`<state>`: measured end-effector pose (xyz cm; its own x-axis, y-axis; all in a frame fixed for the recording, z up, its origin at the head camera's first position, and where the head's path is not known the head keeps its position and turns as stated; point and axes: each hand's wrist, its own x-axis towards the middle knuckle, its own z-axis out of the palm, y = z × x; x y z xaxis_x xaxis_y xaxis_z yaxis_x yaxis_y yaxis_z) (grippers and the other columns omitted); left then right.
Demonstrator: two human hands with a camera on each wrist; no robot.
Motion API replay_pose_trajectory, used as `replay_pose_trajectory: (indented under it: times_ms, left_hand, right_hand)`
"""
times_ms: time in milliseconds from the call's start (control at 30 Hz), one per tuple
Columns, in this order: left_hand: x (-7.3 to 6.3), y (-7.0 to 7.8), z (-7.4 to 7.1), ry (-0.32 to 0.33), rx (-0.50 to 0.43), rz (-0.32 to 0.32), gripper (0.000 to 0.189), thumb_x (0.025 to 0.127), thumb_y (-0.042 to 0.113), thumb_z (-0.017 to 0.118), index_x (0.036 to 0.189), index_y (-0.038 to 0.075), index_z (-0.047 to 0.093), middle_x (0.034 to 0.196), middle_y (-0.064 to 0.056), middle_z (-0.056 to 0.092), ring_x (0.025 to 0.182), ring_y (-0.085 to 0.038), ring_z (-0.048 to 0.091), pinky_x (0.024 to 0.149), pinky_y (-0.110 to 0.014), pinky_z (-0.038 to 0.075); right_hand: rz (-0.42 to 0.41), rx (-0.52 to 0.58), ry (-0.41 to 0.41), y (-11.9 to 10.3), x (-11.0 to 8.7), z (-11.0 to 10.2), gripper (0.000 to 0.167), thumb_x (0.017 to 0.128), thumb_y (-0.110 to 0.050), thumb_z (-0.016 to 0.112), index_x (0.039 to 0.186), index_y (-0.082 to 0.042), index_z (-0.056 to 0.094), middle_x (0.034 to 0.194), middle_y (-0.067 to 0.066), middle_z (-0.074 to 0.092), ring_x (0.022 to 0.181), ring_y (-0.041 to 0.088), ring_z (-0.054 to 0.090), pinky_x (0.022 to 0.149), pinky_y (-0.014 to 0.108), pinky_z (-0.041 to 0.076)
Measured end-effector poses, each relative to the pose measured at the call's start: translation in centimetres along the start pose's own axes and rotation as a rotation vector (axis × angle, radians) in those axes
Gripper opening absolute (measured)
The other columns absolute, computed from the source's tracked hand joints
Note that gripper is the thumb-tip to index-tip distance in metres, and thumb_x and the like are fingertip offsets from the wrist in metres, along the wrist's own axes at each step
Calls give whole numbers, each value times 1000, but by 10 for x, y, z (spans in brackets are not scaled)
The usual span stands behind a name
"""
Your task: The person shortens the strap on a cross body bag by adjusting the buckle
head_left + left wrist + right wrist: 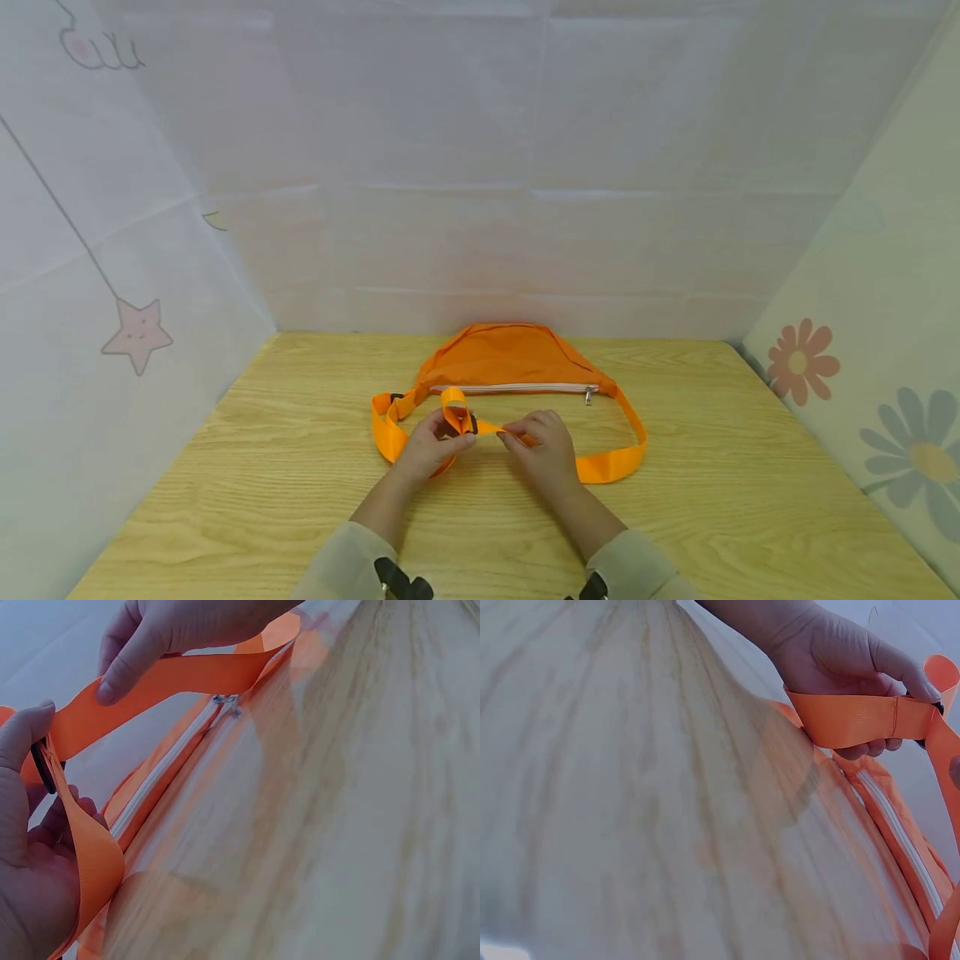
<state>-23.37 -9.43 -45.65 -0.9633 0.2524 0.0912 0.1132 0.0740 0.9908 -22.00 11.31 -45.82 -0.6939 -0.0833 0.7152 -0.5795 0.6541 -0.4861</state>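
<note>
Head view: left hand (429,450) fingers pinch flat orange webbing strap (611,467) at small black buckle (472,425); right hand (546,450) fingers pinch same strap alongside; orange fabric waist bag (513,357) behind, on wood-grain surface (255,492).

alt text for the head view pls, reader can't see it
A person's left hand holds an orange strap at its black buckle while the right hand pinches the strap alongside. Behind them, an orange waist bag with a white zip rests on a wood-grain table.
</note>
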Motion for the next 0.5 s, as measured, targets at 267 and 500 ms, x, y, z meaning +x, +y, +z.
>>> replay_pose_trajectory:
  times_ms: [267,500]
  left_hand:
    - [0,0,-2,-6,-32,7,42,89,9,71,127,-3,58,109,-6,63,95,-13,55,83,-24,48]
    - [0,0,-2,-29,9,-6,43,89,13,71,127,-3,58,110,-9,64,95,-14,55,84,-27,48]
  right_hand:
    - [4,12,-4,-4,1,0,12,71,-13,87,79,-13,79,72,-5,64,73,9,51,64,21,43]
    - [0,30,-24,-5,0,4,11,72,-14,86,79,-12,79,71,-5,65,73,9,52,64,21,43]
